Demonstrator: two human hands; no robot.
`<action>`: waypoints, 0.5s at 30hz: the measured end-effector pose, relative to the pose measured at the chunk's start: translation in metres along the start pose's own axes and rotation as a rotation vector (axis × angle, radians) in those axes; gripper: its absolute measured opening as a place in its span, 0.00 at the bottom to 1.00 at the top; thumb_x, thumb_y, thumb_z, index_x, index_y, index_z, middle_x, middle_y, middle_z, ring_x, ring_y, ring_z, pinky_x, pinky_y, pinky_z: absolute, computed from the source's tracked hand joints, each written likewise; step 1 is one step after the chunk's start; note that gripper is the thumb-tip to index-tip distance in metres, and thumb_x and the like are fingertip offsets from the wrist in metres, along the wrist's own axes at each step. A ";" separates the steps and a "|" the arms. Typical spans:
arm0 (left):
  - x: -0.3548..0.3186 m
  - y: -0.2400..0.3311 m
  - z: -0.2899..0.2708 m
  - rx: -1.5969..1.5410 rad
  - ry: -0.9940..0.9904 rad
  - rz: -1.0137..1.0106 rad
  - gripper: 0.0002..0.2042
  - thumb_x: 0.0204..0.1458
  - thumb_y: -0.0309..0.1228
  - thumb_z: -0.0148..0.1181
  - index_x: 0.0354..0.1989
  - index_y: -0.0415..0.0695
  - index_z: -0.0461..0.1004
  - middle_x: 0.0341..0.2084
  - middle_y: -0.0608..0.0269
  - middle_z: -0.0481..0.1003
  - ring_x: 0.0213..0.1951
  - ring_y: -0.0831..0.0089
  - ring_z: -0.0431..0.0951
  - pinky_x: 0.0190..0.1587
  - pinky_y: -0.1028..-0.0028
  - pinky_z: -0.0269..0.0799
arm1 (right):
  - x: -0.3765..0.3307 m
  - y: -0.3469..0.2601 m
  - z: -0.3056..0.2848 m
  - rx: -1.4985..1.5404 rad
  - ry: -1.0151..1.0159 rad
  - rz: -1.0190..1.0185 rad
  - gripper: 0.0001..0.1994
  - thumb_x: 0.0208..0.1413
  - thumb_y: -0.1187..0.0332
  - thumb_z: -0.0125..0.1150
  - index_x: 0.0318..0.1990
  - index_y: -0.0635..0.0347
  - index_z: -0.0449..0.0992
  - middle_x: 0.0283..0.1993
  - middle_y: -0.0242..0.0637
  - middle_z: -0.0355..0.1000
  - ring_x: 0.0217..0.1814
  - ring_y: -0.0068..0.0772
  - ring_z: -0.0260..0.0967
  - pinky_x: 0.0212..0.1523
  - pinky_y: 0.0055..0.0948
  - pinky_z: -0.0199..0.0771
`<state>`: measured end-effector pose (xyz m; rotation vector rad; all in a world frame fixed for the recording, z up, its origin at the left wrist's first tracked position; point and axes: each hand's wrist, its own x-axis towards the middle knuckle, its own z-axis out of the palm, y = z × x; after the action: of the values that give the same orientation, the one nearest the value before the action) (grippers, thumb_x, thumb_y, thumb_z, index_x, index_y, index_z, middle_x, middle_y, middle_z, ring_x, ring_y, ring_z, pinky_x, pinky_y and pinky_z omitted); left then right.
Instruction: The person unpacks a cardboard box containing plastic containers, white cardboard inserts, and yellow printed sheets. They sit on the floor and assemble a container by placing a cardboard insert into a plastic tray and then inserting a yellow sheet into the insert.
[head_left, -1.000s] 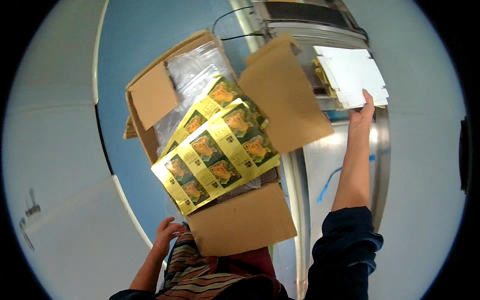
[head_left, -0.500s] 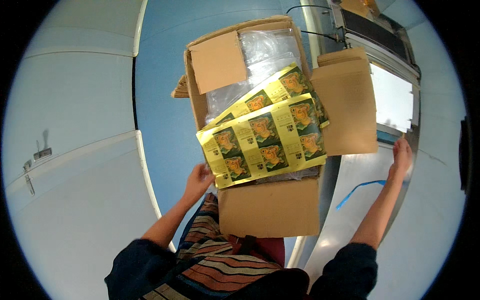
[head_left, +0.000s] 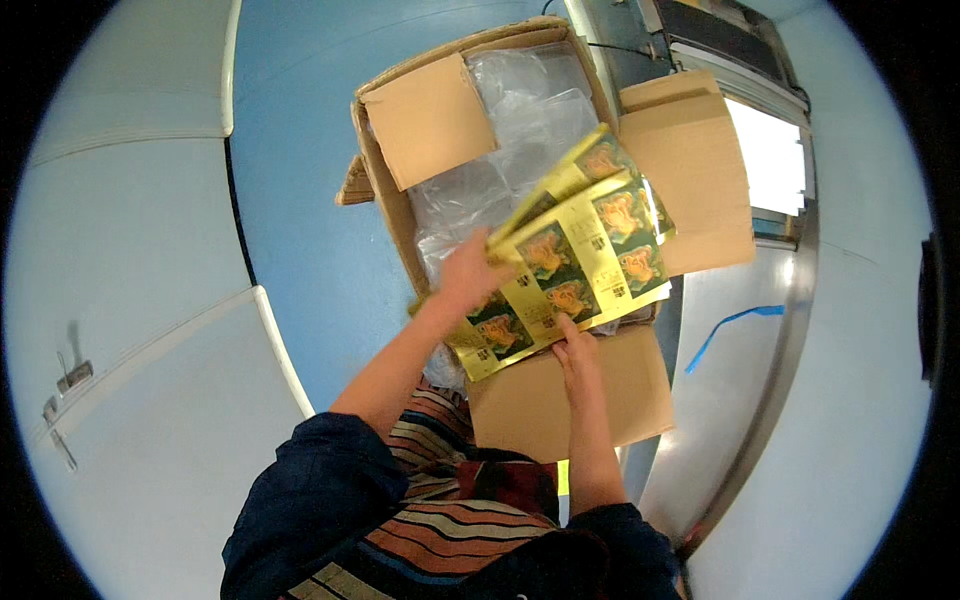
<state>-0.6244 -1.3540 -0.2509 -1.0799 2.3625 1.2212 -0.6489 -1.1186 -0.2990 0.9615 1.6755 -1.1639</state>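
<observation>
Left hand (head_left: 470,272): fingers curled over the left edge of the yellow printed sheets (head_left: 570,270), holding the stack at its upper-left side; thumb side hidden under the sheets, can't tell how deep the grip goes. Right hand (head_left: 575,350): fingers narrow, pinching the lower edge of the same stack from below, fingertips touching the sheet's bottom margin. So sheets sit between both hands, left hand on the left edge, right hand on the near edge.

Sheets: glossy yellow-gold, orange and green picture panels in a grid, several layers fanned, upper ones tilted up toward the far right. Stack hangs over the near right part of the open cardboard box (head_left: 385,200), overlapping the box's right wall.

Box: four flaps open. Far-left flap (head_left: 430,120) folded inward over the contents, right flap (head_left: 695,170) spread outward, near flap (head_left: 570,390) lying toward the person just under the right hand. Inside: crumpled clear plastic liner (head_left: 510,130), fills the far half.

Box rests on blue floor (head_left: 300,200). Metal bench (head_left: 740,400) to the right, a blue tape strip (head_left: 730,325) on it. White panels (head_left: 130,300) along the left. Striped shirt and dark sleeves at the bottom edge.
</observation>
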 end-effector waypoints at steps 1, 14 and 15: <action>-0.013 0.015 -0.007 -0.028 -0.065 -0.012 0.30 0.38 0.41 0.64 0.51 0.43 0.66 0.38 0.48 0.74 0.39 0.53 0.75 0.43 0.62 0.70 | 0.002 0.003 0.007 0.045 0.060 0.003 0.20 0.51 0.59 0.62 0.45 0.64 0.69 0.42 0.36 0.67 0.41 0.29 0.63 0.43 0.32 0.67; -0.053 0.015 0.007 0.041 -0.440 0.332 0.22 0.41 0.31 0.54 0.49 0.43 0.70 0.39 0.45 0.74 0.41 0.49 0.73 0.45 0.60 0.69 | -0.018 0.011 -0.016 0.501 -0.295 -0.071 0.16 0.52 0.69 0.59 0.48 0.59 0.66 0.43 0.34 0.68 0.47 0.31 0.65 0.48 0.30 0.67; -0.043 0.008 -0.004 0.032 -0.381 0.391 0.22 0.41 0.32 0.55 0.48 0.41 0.70 0.38 0.46 0.74 0.40 0.52 0.74 0.45 0.62 0.69 | -0.021 0.010 -0.017 0.404 -0.261 -0.149 0.17 0.52 0.68 0.60 0.48 0.60 0.66 0.44 0.35 0.68 0.48 0.32 0.65 0.49 0.30 0.67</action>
<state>-0.6009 -1.3328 -0.2208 -0.3338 2.3330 1.3619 -0.6366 -1.1025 -0.2787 0.8863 1.3459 -1.6955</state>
